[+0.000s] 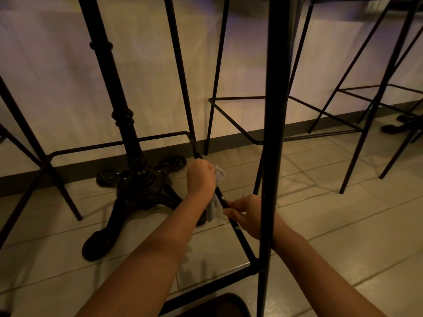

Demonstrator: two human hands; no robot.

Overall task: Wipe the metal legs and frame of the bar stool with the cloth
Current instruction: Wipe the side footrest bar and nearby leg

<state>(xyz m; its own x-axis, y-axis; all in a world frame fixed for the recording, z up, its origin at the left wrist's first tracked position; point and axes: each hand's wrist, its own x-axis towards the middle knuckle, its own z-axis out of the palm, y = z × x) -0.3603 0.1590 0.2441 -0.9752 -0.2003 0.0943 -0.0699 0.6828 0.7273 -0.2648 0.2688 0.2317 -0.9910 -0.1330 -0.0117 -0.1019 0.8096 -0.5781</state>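
The black metal bar stool stands right in front of me, its near leg [273, 133] rising through the middle of the view. Its footrest rail [243, 242] runs low from that leg toward the wall. My left hand [201, 176] grips a pale grey cloth [215, 205] wrapped round this rail, and the cloth's ends poke out above and below the fist. Just behind it on the rail, my right hand [246, 213] holds the bar between thumb and fingers; the near leg partly hides it.
A cast-iron table pedestal [137, 179] with spread feet stands left of the rail. More black stools [377, 104] line the white wall at right and left. Pale floor tiles [343, 213] lie below, and a dark round object [212, 305] sits at the bottom edge.
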